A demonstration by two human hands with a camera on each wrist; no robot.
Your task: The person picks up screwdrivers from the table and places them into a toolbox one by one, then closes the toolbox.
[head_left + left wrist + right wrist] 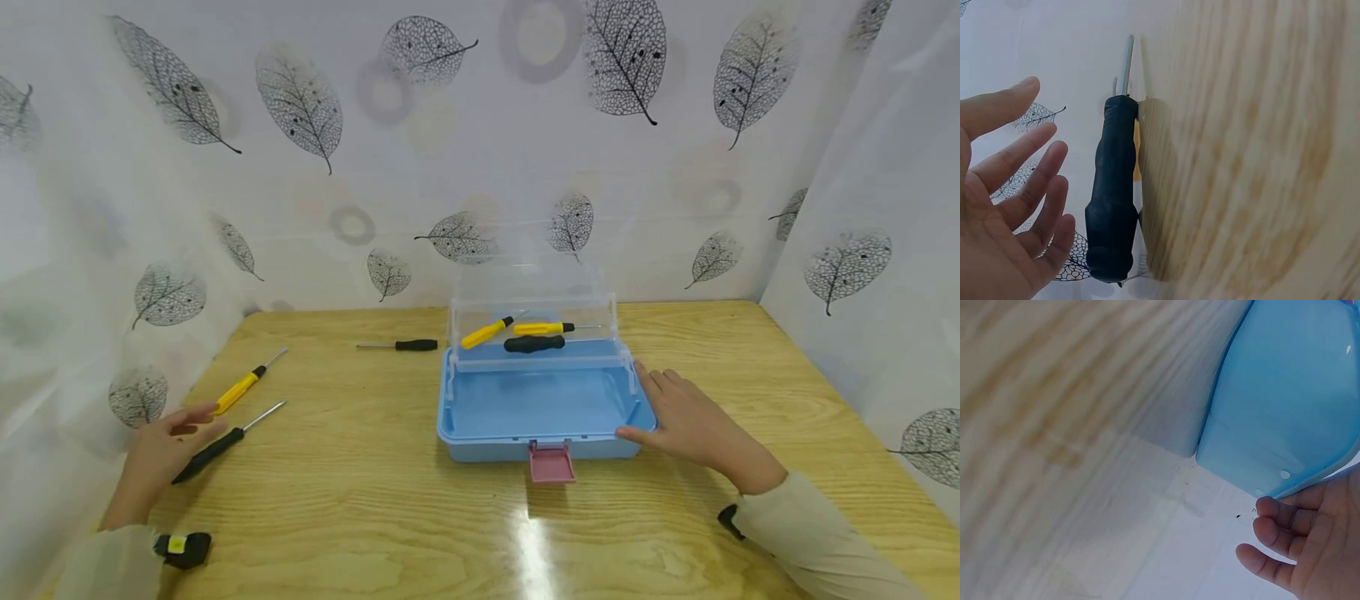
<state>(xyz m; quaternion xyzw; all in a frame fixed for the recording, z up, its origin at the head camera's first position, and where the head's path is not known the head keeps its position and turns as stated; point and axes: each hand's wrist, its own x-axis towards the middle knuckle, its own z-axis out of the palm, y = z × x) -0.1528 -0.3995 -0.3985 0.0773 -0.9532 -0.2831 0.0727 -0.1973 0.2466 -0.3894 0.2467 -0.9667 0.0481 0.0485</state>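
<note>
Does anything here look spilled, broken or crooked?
Nothing looks spilled or broken. One yellow screwdriver looks slightly askew: it slants in the clear tray, while the other yellow one and the black one beside it lie nearly straight across.

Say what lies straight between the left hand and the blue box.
In the head view, a black screwdriver lies beside the left hand, then bare tabletop up to the blue box.
</note>
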